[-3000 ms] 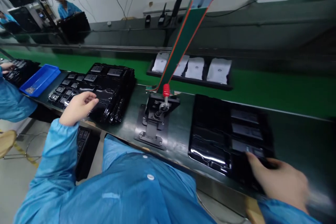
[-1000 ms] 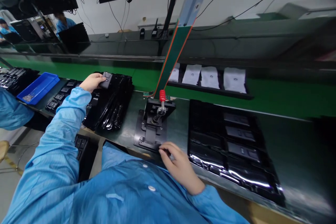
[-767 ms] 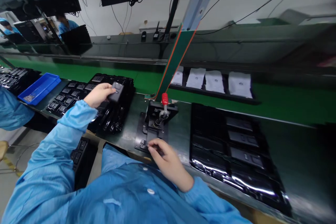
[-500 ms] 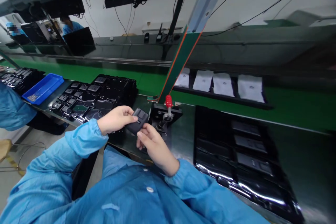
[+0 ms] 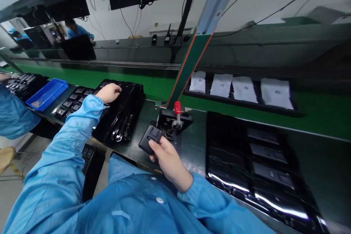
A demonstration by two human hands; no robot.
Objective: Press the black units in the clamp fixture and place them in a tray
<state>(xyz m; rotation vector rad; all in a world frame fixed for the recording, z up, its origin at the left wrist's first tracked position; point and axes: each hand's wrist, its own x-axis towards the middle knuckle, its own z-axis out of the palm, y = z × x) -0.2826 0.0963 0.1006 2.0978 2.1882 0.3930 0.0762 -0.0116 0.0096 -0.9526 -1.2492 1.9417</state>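
Note:
My right hand (image 5: 170, 157) grips a small black rectangular plastic device (image 5: 150, 139), thumb on its face, just in front of the clamp fixture with a red handle (image 5: 178, 108). Over the stack of glossy black trays (image 5: 123, 111) on the left is my left hand (image 5: 109, 93), its fingers curled downward at the top tray. Whatever those fingers hold, if anything, is hidden beneath them. Several similar dark parts (image 5: 73, 97) sit in tray pockets left of my left forearm.
On the right lies a black tray (image 5: 227, 157) with several flat dark parts. White pouches (image 5: 246, 89) rest in a holder on the green strip behind. A blue bin (image 5: 48, 93) with small metal pieces stands at left, near a co-worker's sleeve (image 5: 18, 113). A green post (image 5: 189, 69) rises mid-bench.
My left hand has let go of the black device and moved left and up to the tray stack. My right hand now holds the device alone, slightly lower and farther right.

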